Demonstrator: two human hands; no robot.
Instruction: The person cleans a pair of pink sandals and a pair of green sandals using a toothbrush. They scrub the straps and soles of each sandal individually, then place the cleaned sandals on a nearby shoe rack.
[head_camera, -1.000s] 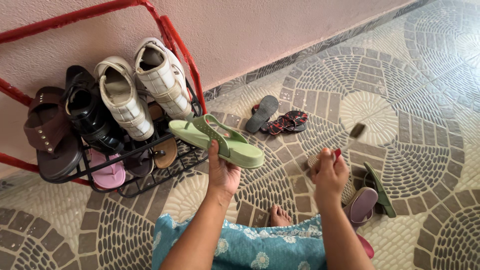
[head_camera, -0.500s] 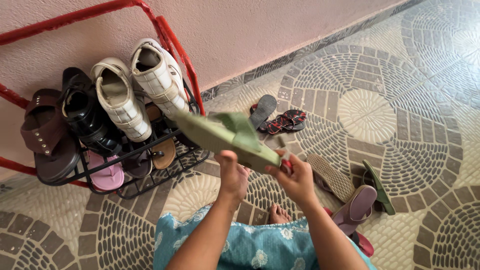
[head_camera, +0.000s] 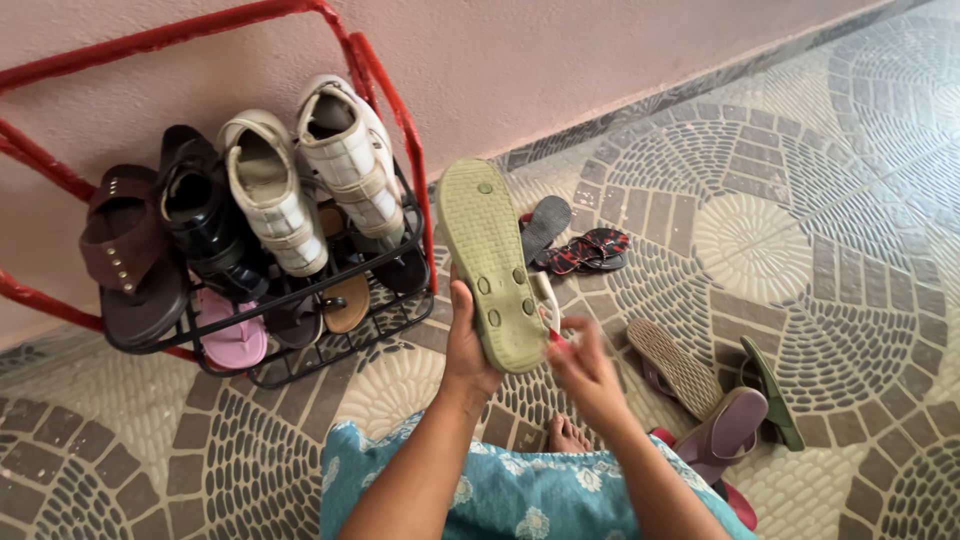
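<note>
The left hand (head_camera: 468, 345) grips a green sandal (head_camera: 488, 262) sole-up above the patterned floor (head_camera: 800, 150), beside the shoe rack (head_camera: 380, 100); the right hand (head_camera: 583, 368) pinches a small brush (head_camera: 549, 310) against its edge; a hard stroke could twist the sandal loose.

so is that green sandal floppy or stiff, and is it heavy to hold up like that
Probably fairly stiff: the green sandal stands sole-up without sagging, though the left hand grips only its lower end. Likely light, since one hand holds it. The studded sole looks grippy, not slippery.
</note>
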